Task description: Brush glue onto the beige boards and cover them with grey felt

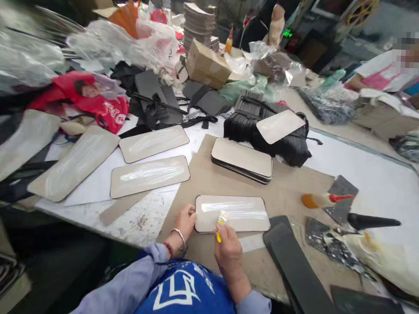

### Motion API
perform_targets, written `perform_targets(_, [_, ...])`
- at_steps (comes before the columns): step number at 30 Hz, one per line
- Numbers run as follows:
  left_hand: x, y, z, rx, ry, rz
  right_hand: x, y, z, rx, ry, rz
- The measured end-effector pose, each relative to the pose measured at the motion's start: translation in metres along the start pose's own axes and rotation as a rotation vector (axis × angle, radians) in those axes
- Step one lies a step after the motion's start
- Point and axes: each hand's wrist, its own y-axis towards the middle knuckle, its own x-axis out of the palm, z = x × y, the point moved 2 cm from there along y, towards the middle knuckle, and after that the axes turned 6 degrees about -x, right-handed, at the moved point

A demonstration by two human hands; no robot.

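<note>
A beige rounded panel [241, 223] lies flat on brown board, with wet white streaks across its upper part. My left hand [186, 221] is at the panel's left edge, its fingers closed together there; whether they pinch the edge is too small to tell. In my right hand [227, 245] is a brush [222, 217] with a yellow handle, its pale bristles touching the panel's face. Behind it sits a stack of similar panels [242, 157]. To the left, streaked panels [151, 175] lie spread out, some overlapping the table's left side.
Black bundled pieces [253, 117] with one beige panel on top stand at the back. On the right are an orange glue bottle [315, 200], a black-handled tool [369, 222] and long dark strips [302, 267]. A cardboard box [207, 64] and plastic bags lie behind. A person sits far right.
</note>
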Motion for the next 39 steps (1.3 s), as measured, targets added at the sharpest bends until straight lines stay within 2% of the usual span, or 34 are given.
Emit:
perform_targets(7, [-0.006, 0.004, 0.001, 0.027, -0.032, -0.075, 0.006, 0.005, -0.022, 0.039, 0.173, -0.031])
perform_targets(11, [-0.01, -0.003, 0.007, 0.195, 0.077, -0.021, 0.004, 0.01, -0.034, 0.051, 0.289, -0.069])
perform_targets(13, [-0.011, -0.006, 0.008, 0.237, 0.122, -0.03, 0.002, 0.011, -0.037, 0.063, 0.338, -0.065])
perform_targets(18, [-0.014, -0.001, 0.007, 0.116, 0.046, -0.106, 0.002, 0.007, -0.035, 0.151, 0.501, -0.021])
perform_targets(21, [-0.014, 0.004, 0.008, 0.086, 0.002, -0.115, 0.004, 0.003, -0.025, 0.371, 0.618, 0.033])
perform_targets(23, [-0.013, 0.007, 0.008, 0.077, -0.027, -0.112, 0.006, 0.0, -0.011, 0.658, 0.7, 0.112])
perform_targets(26, [-0.008, 0.01, 0.004, 0.062, -0.088, -0.103, 0.011, -0.008, 0.015, 1.101, 0.839, 0.339])
perform_targets(28, [-0.005, 0.011, 0.001, 0.058, -0.132, -0.108, 0.018, -0.015, 0.032, 1.28, 0.936, 0.499])
perform_targets(30, [-0.001, 0.012, -0.002, 0.051, -0.166, -0.11, 0.025, -0.025, 0.045, 1.388, 1.034, 0.597])
perform_targets(33, [0.003, 0.012, -0.001, 0.043, -0.175, -0.095, 0.035, -0.039, 0.056, 1.503, 1.145, 0.656])
perform_targets(36, [0.003, 0.007, 0.004, 0.066, -0.118, -0.093, 0.04, -0.046, 0.059, 1.551, 1.18, 0.672])
perform_targets(39, [0.002, -0.001, 0.011, 0.151, -0.042, -0.072, 0.042, -0.045, 0.058, 1.553, 1.197, 0.667])
